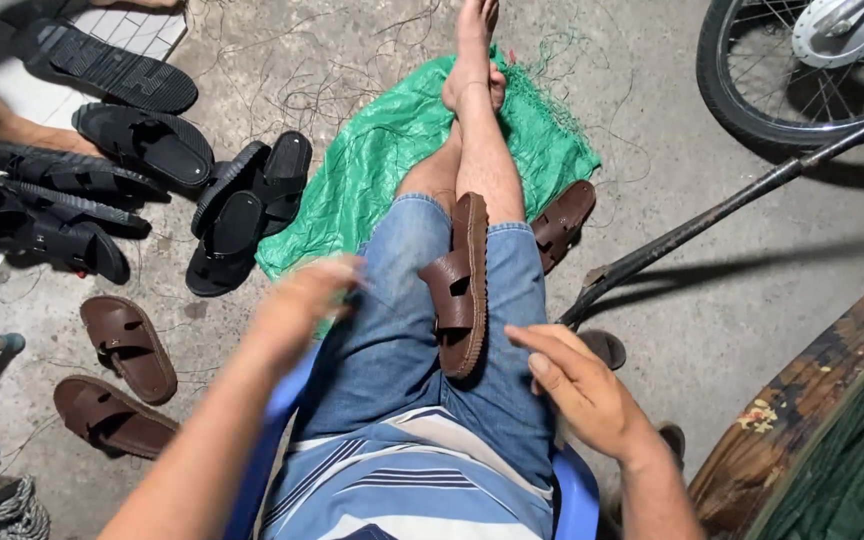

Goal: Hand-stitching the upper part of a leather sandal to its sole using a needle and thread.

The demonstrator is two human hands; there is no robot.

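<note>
Brown sandal [460, 290] on edge betw. thighs, on denim shorts [392, 340]. Right hand [577, 385] just beside it, fingers loosely spread, holding nothing. Left hand [307, 300] blurred; grip can't tell. Green net [392, 150] under legs.

No packages, labels, signs or screens show in this view.
</note>
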